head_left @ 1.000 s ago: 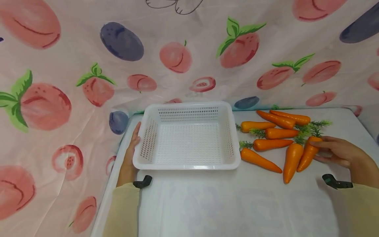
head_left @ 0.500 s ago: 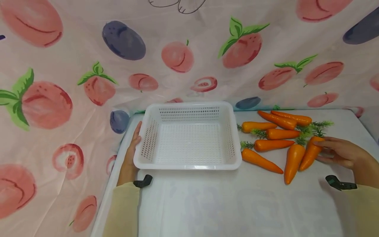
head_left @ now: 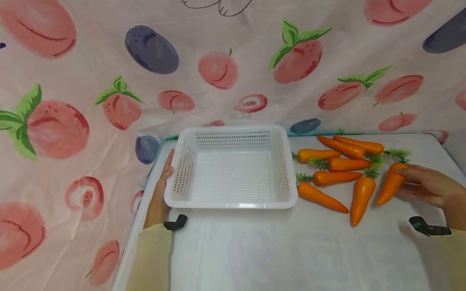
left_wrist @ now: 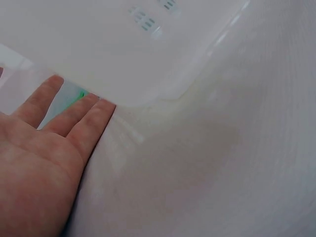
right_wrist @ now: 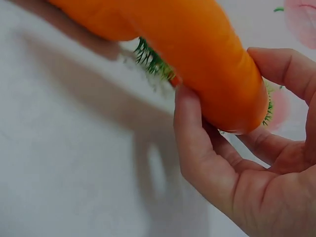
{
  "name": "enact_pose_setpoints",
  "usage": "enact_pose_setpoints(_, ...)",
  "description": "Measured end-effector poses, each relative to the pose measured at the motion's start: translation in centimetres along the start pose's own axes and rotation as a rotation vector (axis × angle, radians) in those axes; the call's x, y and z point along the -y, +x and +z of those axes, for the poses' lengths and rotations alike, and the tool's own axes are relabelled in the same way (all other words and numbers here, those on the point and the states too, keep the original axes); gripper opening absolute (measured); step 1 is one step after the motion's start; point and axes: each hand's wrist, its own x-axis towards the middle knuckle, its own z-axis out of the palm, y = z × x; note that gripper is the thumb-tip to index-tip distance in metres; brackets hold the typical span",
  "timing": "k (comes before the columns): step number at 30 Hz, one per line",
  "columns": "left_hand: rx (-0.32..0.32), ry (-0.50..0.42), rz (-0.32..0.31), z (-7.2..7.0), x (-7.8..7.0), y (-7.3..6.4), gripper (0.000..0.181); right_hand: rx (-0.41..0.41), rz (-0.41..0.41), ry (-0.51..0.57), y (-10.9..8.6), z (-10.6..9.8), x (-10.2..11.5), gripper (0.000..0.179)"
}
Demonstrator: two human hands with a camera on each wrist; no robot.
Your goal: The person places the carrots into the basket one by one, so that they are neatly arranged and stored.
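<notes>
Pinches an orange carrot (head_left: 391, 184) between thumb and fingers of the right hand (head_left: 428, 185), just past three o'clock in the head view, with leafy top toward one and tip toward seven. Rests straight, parted fingers of the left hand (head_left: 159, 192) against the white basket (head_left: 229, 205) on its nine o'clock side. Has seven other carrots (head_left: 336, 178) on the tabletop (head_left: 291, 250), between eight and eleven o'clock from the held carrot, and a fruit-printed cloth (head_left: 218, 69) toward twelve.

The right wrist view's top edge crops the held carrot (right_wrist: 207, 64) — the left's, the white basket (left_wrist: 98, 49).
</notes>
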Motion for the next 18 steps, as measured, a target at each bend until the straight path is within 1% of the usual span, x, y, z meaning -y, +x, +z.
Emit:
enact_pose_setpoints(2, 0.014, 0.015, 0.006, 0.0, -0.1, 0.1, 0.057, 0.004, -0.004, 0.014, -0.2, 0.2, 0.3, 0.026)
enact_pose_setpoints(5, 0.068, 0.046, 0.032, -0.4, 0.0, 0.6, 0.059, 0.003, -0.013, 0.012, -0.4, 0.7, 0.6, 0.022)
enact_pose_setpoints(7, 0.116, 0.061, 0.07, -1.4, 0.4, 1.3, 0.062, 0.005, -0.022, -0.008, -0.5, 1.1, 0.8, 0.019)
enact_pose_setpoints(8, 0.149, 0.058, 0.096, -2.2, 0.9, 1.8, 0.067, 0.007, -0.029, -0.019, -0.5, 1.2, 1.0, 0.017)
enact_pose_setpoints(10, 0.208, 0.018, 0.13, -4.7, 2.3, 3.1, 0.089, 0.013, -0.032, -0.019, -0.6, 1.6, 1.2, 0.014)
enact_pose_setpoints(11, 0.258, -0.025, 0.161, -6.7, 3.5, 4.2, 0.092, 0.021, -0.034, -0.017, -0.6, 1.8, 1.4, 0.013)
enact_pose_setpoints(12, 0.28, -0.052, 0.175, -8.3, 4.4, 5.0, 0.095, 0.027, -0.037, -0.015, -0.6, 2.0, 1.6, 0.013)
enact_pose_setpoints(13, 0.325, -0.07, 0.21, -10.4, 5.6, 6.1, 0.091, 0.033, -0.039, -0.012, -0.6, 2.2, 1.7, 0.013)
enact_pose_setpoints(14, 0.362, -0.11, 0.224, -12.6, 6.9, 7.3, 0.086, 0.037, -0.04, -0.01, -0.6, 2.4, 1.9, 0.013)
enact_pose_setpoints(15, 0.368, -0.135, 0.219, -14.4, 7.9, 8.2, 0.08, 0.041, -0.041, -0.01, -0.6, 2.6, 2.0, 0.013)
enact_pose_setpoints(16, 0.375, -0.143, 0.229, -16.1, 8.8, 9.0, 0.072, 0.043, -0.038, -0.008, -0.6, 2.8, 2.2, 0.013)
enact_pose_setpoints(17, 0.394, -0.147, 0.245, -17.6, 9.7, 9.8, 0.066, 0.045, -0.039, -0.008, -0.6, 3.0, 2.3, 0.013)
enact_pose_setpoints(18, 0.381, -0.121, 0.24, -18.3, 10.0, 10.0, 0.066, 0.046, -0.041, -0.008, -0.6, 3.2, 2.4, 0.013)
